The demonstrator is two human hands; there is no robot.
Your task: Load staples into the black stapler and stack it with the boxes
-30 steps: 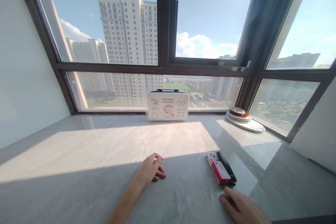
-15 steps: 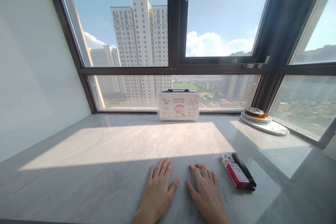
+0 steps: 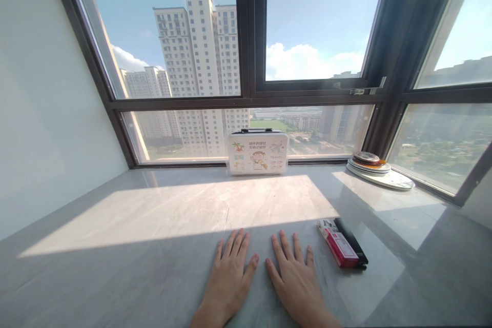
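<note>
My left hand (image 3: 229,275) lies palm down on the grey marbled sill (image 3: 115,277), its fingers stretched out and nothing in it. Beside it, my right hand (image 3: 294,278) rests flat too, fingers spread and holding nothing. A gap of bare stone separates the two thumbs. Just right of my right hand lies a red and white box (image 3: 340,246), apart from the fingers. Along the box's right side is a long black object (image 3: 351,242) whose kind I cannot make out.
A white carry case (image 3: 257,152) with cartoon prints and a black handle stands upright against the window. Several stacked plates (image 3: 400,180) sit in the far right corner. Dark window frames (image 3: 246,101) border the sill, with a white wall (image 3: 49,113) at left.
My right hand's fingers, bent before, are now straightened and spread flat on the sill. My left hand stays flat. The view has turned slightly, shifting the scene a little left.
</note>
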